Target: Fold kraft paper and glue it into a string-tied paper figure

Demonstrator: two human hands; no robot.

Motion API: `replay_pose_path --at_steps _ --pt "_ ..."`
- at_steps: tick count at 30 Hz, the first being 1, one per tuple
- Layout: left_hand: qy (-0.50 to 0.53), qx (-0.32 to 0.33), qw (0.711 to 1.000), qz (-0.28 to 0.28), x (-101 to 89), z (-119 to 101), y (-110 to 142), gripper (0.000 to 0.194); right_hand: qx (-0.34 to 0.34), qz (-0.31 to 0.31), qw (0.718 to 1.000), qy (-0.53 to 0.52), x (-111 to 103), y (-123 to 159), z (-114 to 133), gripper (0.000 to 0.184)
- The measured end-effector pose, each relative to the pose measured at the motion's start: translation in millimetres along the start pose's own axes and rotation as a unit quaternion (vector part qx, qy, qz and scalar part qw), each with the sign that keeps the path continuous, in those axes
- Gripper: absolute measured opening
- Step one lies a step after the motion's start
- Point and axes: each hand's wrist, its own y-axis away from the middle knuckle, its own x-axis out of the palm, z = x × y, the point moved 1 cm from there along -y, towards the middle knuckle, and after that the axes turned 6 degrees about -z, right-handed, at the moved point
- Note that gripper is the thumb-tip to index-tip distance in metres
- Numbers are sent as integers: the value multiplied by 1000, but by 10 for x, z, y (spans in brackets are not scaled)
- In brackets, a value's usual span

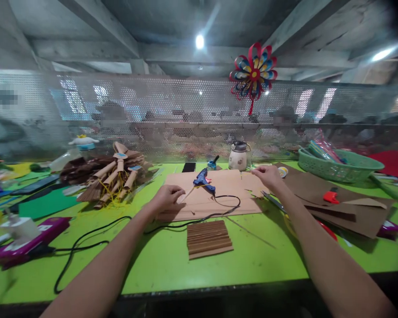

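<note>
Tan kraft sheets lie on a lime-green tabletop, a blue glue gun resting on them between a worker's left hand and right hand. Left fingers curl, slightly parted, beside a thin pale stick — whether they grip it cannot be told. Right fingers nearly meet by the sheets' far right corner, any hold too small to make out. Pleated brown paper sits nearer, untouched. Careful work likely calls for light fingertip pressure — and skin clear of the gun's tip.
</note>
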Motion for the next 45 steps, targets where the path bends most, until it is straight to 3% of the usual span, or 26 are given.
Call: replay_pose_path --at_steps 8,16,21,27,31,45 --pt "-9 22 998 -57 14 45 3 35 4 -74 996 40 93 -8 -79 34" --pt "-29 50 996 -65 48 99 -6 33 43 -143 985 88 98 -57 -309 37" --pt "-4 24 997 -73 33 89 -7 34 70 -144 979 124 104 -89 -499 36" --pt "0 15 996 -85 1 100 -16 34 85 -141 974 158 111 -72 -551 35" --pt "5 17 996 -90 13 135 -27 35 122 -176 960 180 31 -74 -573 34" --pt "-11 7 996 -86 15 87 -1 34 207 -238 939 137 -73 -110 -704 33"
